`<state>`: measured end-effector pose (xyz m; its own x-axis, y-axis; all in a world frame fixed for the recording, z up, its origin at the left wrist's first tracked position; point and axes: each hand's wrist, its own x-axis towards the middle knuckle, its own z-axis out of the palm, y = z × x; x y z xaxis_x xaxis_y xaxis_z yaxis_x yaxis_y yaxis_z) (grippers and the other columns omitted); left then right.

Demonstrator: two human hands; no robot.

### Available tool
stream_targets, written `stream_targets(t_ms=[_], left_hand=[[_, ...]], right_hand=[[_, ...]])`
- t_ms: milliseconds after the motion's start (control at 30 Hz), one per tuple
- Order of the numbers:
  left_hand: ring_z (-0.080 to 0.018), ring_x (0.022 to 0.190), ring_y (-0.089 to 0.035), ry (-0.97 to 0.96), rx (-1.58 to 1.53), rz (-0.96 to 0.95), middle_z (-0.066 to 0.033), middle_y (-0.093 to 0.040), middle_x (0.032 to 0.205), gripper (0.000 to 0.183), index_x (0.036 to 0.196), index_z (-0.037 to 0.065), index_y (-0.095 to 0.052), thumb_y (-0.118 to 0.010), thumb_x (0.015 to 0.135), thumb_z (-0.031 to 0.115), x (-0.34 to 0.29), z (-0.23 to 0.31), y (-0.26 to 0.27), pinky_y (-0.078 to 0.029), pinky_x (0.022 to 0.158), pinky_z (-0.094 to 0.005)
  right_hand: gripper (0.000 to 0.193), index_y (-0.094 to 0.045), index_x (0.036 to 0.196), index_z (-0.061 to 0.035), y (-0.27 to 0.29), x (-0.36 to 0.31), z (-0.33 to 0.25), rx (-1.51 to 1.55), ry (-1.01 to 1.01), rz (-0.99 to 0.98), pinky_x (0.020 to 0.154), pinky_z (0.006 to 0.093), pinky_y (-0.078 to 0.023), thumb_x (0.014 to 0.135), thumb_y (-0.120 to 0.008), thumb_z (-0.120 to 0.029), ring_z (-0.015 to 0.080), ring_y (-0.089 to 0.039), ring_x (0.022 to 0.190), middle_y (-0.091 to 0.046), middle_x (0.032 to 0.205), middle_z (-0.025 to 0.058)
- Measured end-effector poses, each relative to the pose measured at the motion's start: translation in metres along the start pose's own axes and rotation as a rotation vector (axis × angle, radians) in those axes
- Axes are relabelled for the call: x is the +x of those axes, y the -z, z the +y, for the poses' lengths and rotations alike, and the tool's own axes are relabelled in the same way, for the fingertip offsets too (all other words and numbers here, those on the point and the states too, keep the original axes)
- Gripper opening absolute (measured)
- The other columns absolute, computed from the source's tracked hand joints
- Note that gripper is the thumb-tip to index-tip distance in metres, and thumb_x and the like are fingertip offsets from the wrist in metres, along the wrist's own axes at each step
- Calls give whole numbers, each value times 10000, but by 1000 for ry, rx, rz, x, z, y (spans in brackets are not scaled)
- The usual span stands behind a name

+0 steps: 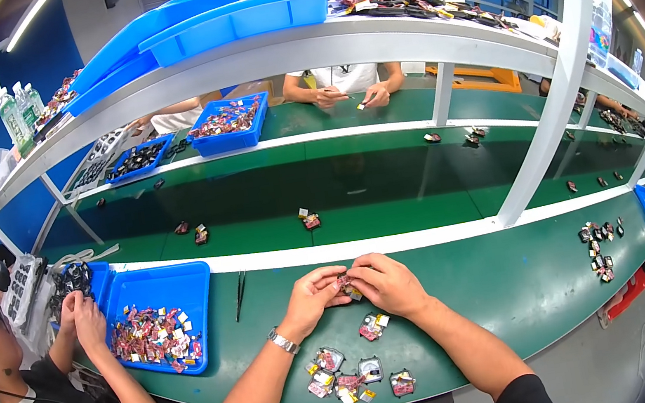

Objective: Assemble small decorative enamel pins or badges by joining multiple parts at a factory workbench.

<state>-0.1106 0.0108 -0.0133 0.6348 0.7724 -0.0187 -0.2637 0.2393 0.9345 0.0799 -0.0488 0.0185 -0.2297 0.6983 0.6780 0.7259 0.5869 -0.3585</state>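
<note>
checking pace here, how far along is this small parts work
Possibly done: a cluster of small parts lies near the bench edge. In hand: left hand and right hand pinch one small part. Left: the blue bin holds many more.

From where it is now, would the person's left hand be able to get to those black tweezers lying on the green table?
Probably yes. The tweezers lie bare on the table, just left of the left hand, with nothing between. That hand is busy, though, holding a small part together with the right hand.

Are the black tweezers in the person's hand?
No, the black tweezers lie on the green table, left of both hands, which hold a small part.
</note>
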Motion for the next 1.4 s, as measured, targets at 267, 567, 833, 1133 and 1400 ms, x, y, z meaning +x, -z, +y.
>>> stream_targets(t_ms=[267, 567, 833, 1133, 1400], left_hand=[[-200, 949, -667, 24, -31, -30, -138, -640, 1138, 316, 1258, -50, -530, -541, 962, 63, 1, 1, 1, -590, 808, -328], [-180, 888, -675, -19, 93, 64, -142, -650, 1114, 303, 1231, -62, -548, -562, 953, 59, 0, -2, -8, -597, 741, -287], [-146, 901, -649, -87, 161, 122, -110, -664, 1053, 226, 1158, -40, -580, -568, 946, 38, 4, -13, -9, -589, 704, -267], [-140, 944, -648, -163, 216, 58, -97, -665, 1086, 277, 1211, -13, -575, -575, 936, 18, 2, -16, -8, -569, 720, -261], [-142, 956, -647, -150, 221, 56, -96, -667, 1106, 284, 1218, -11, -575, -577, 936, 21, 3, -14, -8, -558, 707, -258]], right_hand=[[162, -655, 937, -46, 4, 0, -3, 63, -96, -29, 699, 349, -551, 786, -712, -62, 252, -648, 811, -605, 967, 68], [168, -654, 938, -41, -2, -4, -1, 147, -177, -38, 684, 351, -557, 783, -716, -52, 264, -660, 810, -607, 971, 81], [154, -675, 973, 1, -14, -10, -2, 318, -345, 73, 668, 274, -569, 820, -697, -5, 182, -680, 789, -652, 986, 105], [157, -669, 964, 16, -15, -6, -7, 348, -472, 90, 656, 254, -548, 809, -683, 0, 153, -672, 742, -664, 890, 101], [167, -662, 955, 20, -17, -6, -12, 314, -384, 129, 639, 261, -543, 790, -685, 9, 146, -655, 709, -651, 883, 97]])
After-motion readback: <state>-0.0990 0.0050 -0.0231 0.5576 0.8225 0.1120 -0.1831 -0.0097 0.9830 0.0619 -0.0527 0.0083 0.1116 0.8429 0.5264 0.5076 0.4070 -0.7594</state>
